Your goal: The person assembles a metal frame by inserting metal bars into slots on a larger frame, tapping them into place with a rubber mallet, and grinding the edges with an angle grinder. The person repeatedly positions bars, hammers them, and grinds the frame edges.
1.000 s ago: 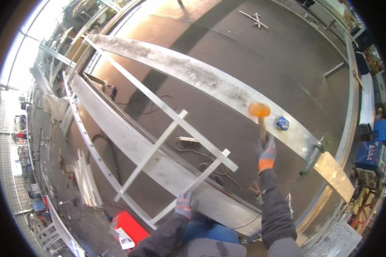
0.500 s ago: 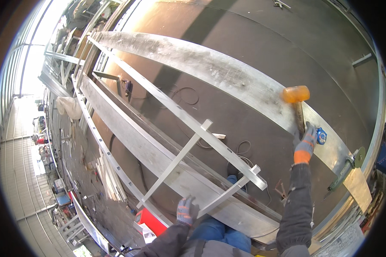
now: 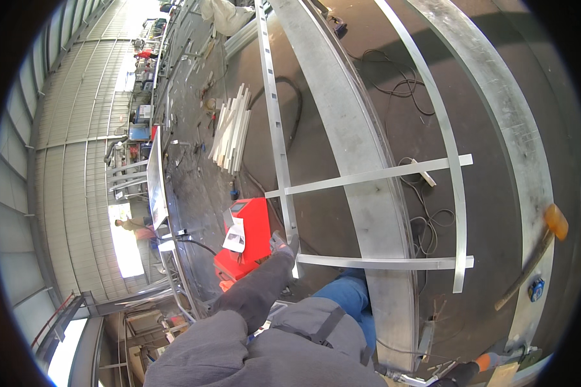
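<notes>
The largest items are two wide grey beams: the outer beam (image 3: pixel 519 135) curves down the right side, and the middle beam (image 3: pixel 339 97) passes under the lighter framing. That framing comprises a long slotted rail (image 3: pixel 274 109) left of the middle beam and a long plain rail (image 3: pixel 461 219) right of it, spanned by an upper crossbar (image 3: pixel 374 174) and a lower crossbar (image 3: pixel 387 263). The right-hand ends of both crossbars project past the plain rail, whose near end extends slightly beyond the lower one. A red machine (image 3: pixel 257 222) stands beside the slotted rail, with a white sheet (image 3: pixel 235 237) against it; a bundle of pale strips (image 3: pixel 232 132) lies farther along the floor. The gloved left hand (image 3: pixel 284 245) is at the near end of the slotted rail, close to the lower crossbar; its fingers are partly bent, and whether they grip the metal cannot be told. The gloved right hand (image 3: pixel 489 361) is at the lower right edge, beside a metal tool (image 3: pixel 519 355) too indistinct to identify; finger opening and any hold cannot be determined. An orange-headed mallet (image 3: pixel 556 222) lies across the outer beam, out of both hands, its handle slanting inward past the beam's inner edge. The smallest item noted, a blue tape measure (image 3: pixel 536 289), rests on that beam near the handle.
</notes>
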Motion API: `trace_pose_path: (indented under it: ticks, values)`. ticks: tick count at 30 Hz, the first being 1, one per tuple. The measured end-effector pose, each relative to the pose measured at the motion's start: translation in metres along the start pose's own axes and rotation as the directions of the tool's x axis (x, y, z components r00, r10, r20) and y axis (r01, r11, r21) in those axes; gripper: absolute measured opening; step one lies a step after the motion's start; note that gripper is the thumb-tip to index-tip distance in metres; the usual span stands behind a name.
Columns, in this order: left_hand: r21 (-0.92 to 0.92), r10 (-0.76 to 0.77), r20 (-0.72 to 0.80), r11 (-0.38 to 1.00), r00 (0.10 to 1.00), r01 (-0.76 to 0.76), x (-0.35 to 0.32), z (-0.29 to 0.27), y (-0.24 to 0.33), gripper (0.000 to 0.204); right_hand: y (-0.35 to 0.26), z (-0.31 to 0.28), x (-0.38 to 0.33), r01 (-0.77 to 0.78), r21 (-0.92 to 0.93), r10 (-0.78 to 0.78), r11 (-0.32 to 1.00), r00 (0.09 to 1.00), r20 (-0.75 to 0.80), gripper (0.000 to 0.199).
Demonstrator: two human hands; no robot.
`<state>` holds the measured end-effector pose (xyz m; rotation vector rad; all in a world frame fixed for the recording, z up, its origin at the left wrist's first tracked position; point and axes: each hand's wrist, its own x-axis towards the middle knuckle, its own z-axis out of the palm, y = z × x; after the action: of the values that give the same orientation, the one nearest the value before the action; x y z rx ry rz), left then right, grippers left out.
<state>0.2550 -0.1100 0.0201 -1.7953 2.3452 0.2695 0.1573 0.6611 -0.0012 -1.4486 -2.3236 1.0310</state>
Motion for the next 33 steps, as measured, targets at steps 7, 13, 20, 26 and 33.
trace_pose_path:
  ticks: [7,13,20,26,33]
  values:
    - [-0.221,0.099,0.176,0.974,0.979,-0.059,0.027,0.033,-0.061,0.028,0.047,-0.029,-0.004,0.023,-0.074,-0.016,0.997,0.996,0.093,0.049]
    - [-0.68,0.718,0.328,0.63,0.614,-0.374,0.003,0.065,-0.065,0.017,0.088,-0.091,-0.011,0.133,-0.222,-0.13,0.966,0.991,0.025,0.052]
    - [-0.397,0.492,0.273,0.84,0.827,-0.369,-0.043,0.093,-0.028,0.014,0.107,-0.091,0.002,-0.296,-0.53,0.084,0.795,0.919,-0.386,0.083]
    - [-0.453,0.399,0.322,0.861,0.859,-0.23,-0.044,0.071,-0.018,0.036,0.107,-0.072,0.055,-0.066,-0.581,-0.045,0.811,0.984,-0.174,0.07]
    - [-0.581,0.397,0.47,0.812,0.788,-0.062,-0.058,0.061,-0.001,0.018,0.119,-0.088,0.118,0.068,-0.619,-0.149,0.783,0.986,-0.081,0.057]
